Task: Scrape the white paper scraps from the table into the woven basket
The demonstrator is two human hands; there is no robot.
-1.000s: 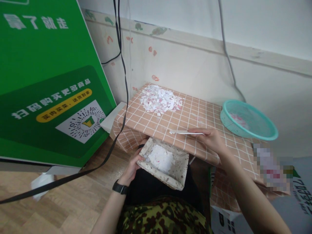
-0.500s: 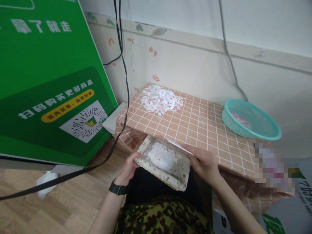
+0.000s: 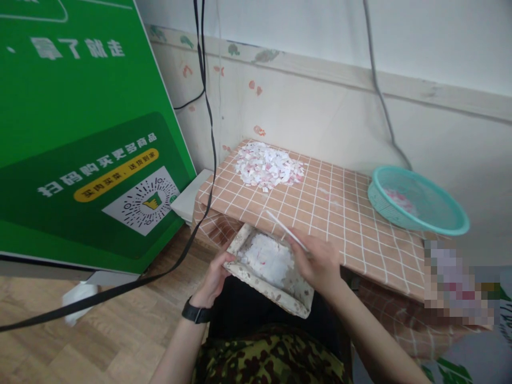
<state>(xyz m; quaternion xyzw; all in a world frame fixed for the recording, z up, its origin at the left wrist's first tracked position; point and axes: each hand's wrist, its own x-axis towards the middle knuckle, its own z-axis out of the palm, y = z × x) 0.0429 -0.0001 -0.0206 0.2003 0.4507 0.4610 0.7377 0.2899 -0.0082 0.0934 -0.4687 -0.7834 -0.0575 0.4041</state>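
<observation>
My left hand (image 3: 216, 278) grips the left edge of a shallow, brown-spotted whitish tray (image 3: 268, 289), held tilted over my lap at the table's front edge. A whitish layer with a small red fleck (image 3: 264, 257) covers part of the tray's inside; its kind is unclear. Closed around a thin white stick (image 3: 285, 228), my right hand (image 3: 321, 262) hovers over the tray's right side and hides part of it. The stick points up and left, its tip above the tablecloth edge. Beyond, a heap of white and pinkish scraps (image 3: 268, 164) lies on the table.
A brown checked cloth covers the table (image 3: 340, 213). Toward the right stands a teal mesh basket (image 3: 424, 205) with pinkish bits inside. A large green sign (image 3: 80, 106) rises at the left, and a black strap (image 3: 212, 133) hangs before it. Cables run along the wall.
My right hand has moved left and in over the tray, and the stick has swung to point more steeply upward. My left hand still holds the tray. The view has shifted slightly.
</observation>
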